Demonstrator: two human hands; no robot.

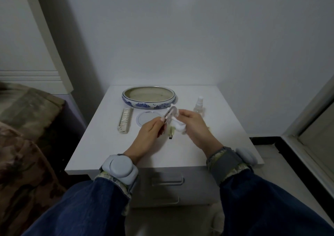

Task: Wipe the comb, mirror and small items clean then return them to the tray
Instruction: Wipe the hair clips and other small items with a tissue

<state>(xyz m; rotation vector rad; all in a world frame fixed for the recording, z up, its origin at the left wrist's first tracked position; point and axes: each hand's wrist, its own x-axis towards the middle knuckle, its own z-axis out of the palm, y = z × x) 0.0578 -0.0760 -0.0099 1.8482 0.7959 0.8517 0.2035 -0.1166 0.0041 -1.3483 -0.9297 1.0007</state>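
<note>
Left hand [150, 134] pinches a small silver metal clip [169, 116]; right hand [191, 125] fingers rub it with a white wipe [178, 125]. Blue-and-white oval ceramic tray [149, 98] empty (comb, mirror not yet returned).

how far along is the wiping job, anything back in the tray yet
Nothing is back: the tray looks empty. In hand: left hand holds a small metal item, right hand wipes it with a white cloth. Comb and mirror lie on the table.
</note>
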